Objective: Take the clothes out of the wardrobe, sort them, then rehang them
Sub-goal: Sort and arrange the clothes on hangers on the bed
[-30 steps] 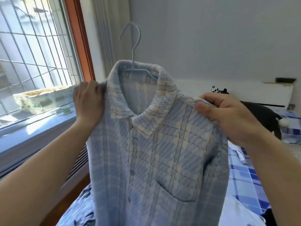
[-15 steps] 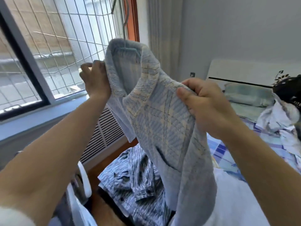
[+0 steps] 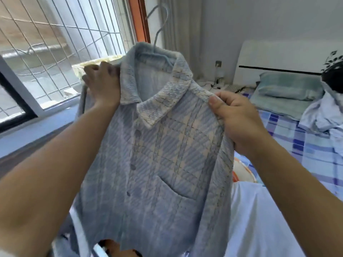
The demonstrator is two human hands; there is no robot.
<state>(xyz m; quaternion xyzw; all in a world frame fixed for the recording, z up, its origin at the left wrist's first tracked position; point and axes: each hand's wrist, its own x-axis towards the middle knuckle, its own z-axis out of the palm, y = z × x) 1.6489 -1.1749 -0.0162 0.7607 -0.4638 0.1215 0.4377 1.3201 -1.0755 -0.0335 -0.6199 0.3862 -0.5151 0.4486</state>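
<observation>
shirt point(image 3: 163, 164) swung back square-on since half second ago, hanger point(image 3: 157, 34) seated in collar. left hand point(image 3: 104, 84), right hand point(image 3: 239, 119) fingers pinching shoulders. looks ready to rehang

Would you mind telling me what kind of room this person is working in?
Most likely a home bedroom. A bed with a blue checked sheet and a pillow stands against a white headboard, loose clothes lie on it, and a barred window is on the left.
</observation>
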